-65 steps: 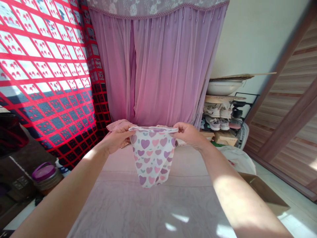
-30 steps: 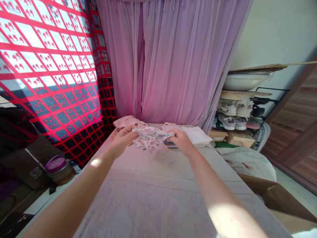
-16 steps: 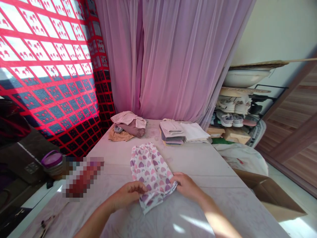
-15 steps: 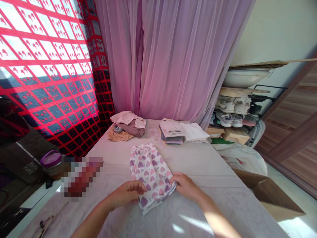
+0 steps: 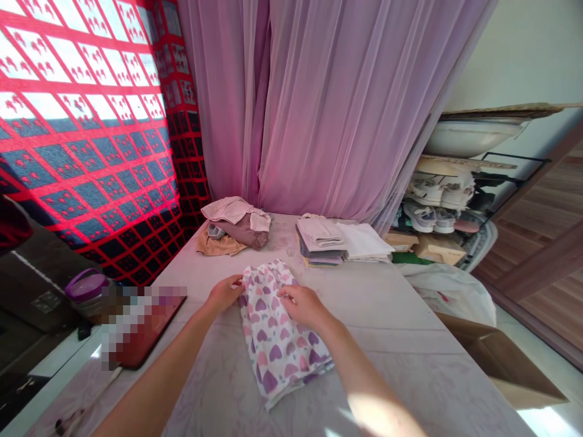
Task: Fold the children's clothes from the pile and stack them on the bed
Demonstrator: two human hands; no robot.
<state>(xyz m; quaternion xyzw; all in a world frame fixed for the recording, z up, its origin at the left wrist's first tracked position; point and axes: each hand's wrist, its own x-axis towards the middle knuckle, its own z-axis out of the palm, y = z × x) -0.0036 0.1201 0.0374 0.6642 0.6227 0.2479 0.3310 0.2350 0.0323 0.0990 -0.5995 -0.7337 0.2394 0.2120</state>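
Note:
A pair of white shorts point(image 5: 273, 340) with pink and purple hearts lies flat on the table point(image 5: 378, 364), the gathered waistband toward the far side. At the upper left corner of the waistband, my left hand point(image 5: 226, 292) is closed, pinching the cloth edge. My right hand point(image 5: 303, 303) reaches over the right side of the shorts, and its fingertips are closed on the fabric a little below the waistband. Part of the right edge is covered by my right hand and forearm.
Crumpled clothes point(image 5: 237, 224) lie at the back left. A folded stack point(image 5: 321, 240) and white folded cloth point(image 5: 367, 241) sit at the back right. A red tablet-like object point(image 5: 146, 340), partly blurred, lies left. Beyond the right edge are a cardboard box point(image 5: 510, 364) and a shoe rack point(image 5: 505, 179).
Both hands have moved from the near hem up to the waistband end. My left hand now grips the waistband corner; my right hand has let go of the lower right corner.

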